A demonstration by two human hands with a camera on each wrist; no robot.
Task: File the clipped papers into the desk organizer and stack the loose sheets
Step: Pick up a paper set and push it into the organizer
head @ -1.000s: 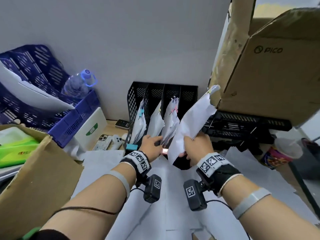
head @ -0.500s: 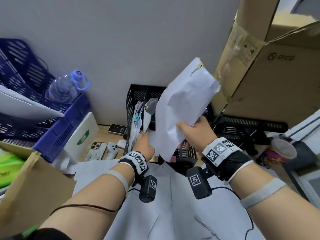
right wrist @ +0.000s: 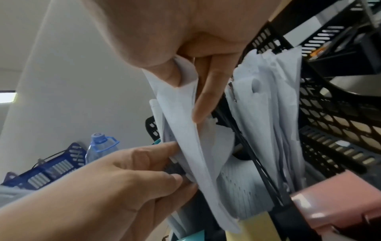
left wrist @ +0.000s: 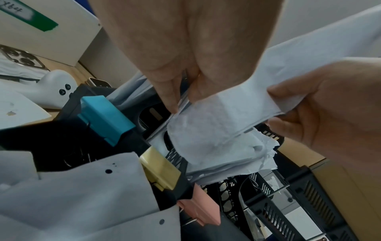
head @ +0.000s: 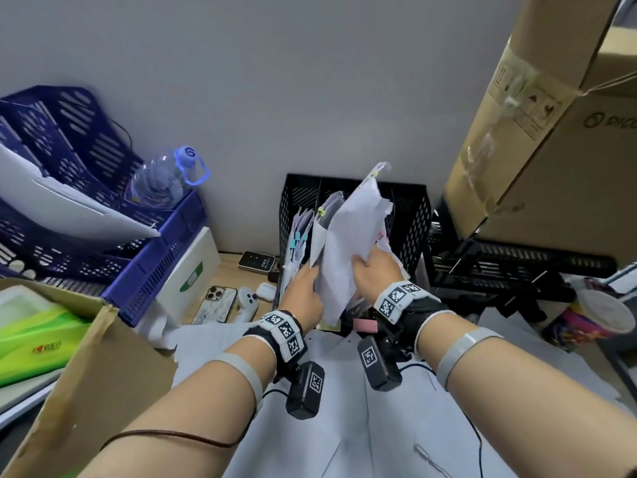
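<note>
A black mesh desk organizer [head: 410, 215] stands against the wall with clipped bundles upright in its slots. Its front carries blue [left wrist: 105, 117], yellow [left wrist: 160, 171] and pink [left wrist: 198, 212] tabs. My right hand [head: 365, 267] pinches a white clipped paper bundle [head: 348, 243], yellow clip [head: 374, 174] at the top, its lower end down in a middle slot. My left hand [head: 312, 288] pinches the bundle's lower left edge [left wrist: 206, 114]. In the right wrist view the bundle [right wrist: 185, 130] hangs between both hands. Loose sheets [head: 344, 408] lie on the desk under my forearms.
Blue crates [head: 86, 215] and a water bottle [head: 162, 181] stand at the left, a cardboard box [head: 86, 374] nearer me. A phone [head: 215, 305] and white controller [head: 246, 301] lie beside the organizer. Black trays [head: 517, 267], a large carton [head: 551, 167] and a cup [head: 599, 315] crowd the right.
My right hand has brought the bundle down from above the organizer into a middle slot. My left hand has moved from the filed papers onto the bundle's edge.
</note>
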